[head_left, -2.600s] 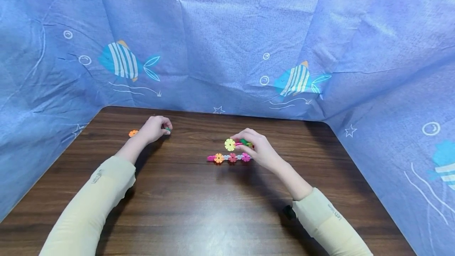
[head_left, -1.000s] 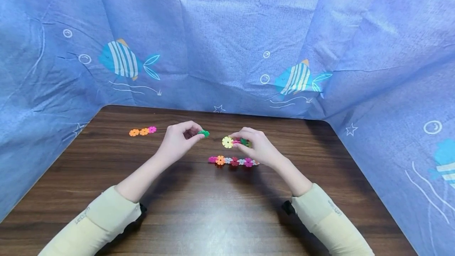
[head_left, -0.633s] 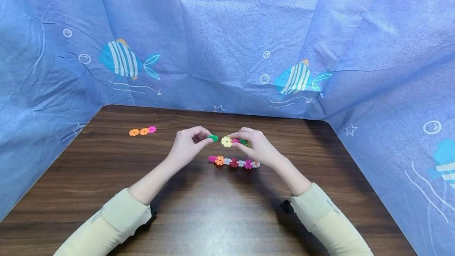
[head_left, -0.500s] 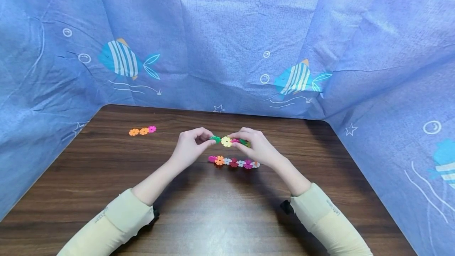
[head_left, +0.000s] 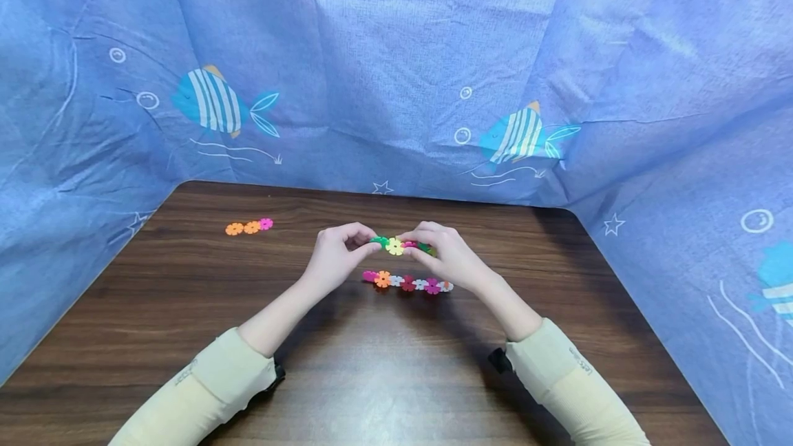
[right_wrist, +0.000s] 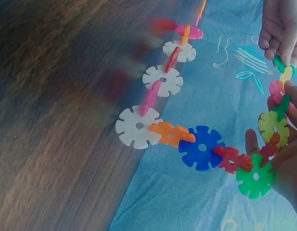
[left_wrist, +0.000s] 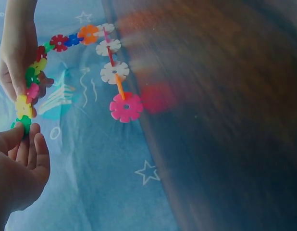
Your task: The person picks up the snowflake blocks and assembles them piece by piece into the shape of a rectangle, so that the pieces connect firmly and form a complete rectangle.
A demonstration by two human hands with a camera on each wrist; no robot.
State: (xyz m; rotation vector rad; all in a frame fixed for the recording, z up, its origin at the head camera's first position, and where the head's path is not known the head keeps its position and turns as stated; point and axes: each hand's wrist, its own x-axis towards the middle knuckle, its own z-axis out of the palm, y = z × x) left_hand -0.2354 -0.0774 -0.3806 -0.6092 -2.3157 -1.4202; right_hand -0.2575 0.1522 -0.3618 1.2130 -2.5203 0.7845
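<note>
My left hand [head_left: 334, 251] pinches a green flower-shaped disc [left_wrist: 24, 126] between thumb and fingers. Its edge meets a yellow disc [head_left: 394, 246], the end piece of a chain of interlocking flower discs; whether the slots are engaged I cannot tell. Just behind that end, my right hand [head_left: 452, 255] grips the chain, covering part of it. From there the chain bends round through a blue disc [right_wrist: 202, 148] and an orange disc [right_wrist: 171, 134]. Its far run of white, red and pink discs stretches low over the table, nearer the body, ending in a pink disc [left_wrist: 126, 108].
Two orange discs [head_left: 252, 227] and a pink disc [head_left: 266, 224] lie in a row at the table's back left. The dark wooden table [head_left: 155, 294] reflects light at its front. A blue fish-print cloth [head_left: 396, 74] hangs behind and beside it.
My left hand has left the loose discs at the back left, carrying the green disc rightward until it meets the yellow one. The right hand has stayed nearly in place.
</note>
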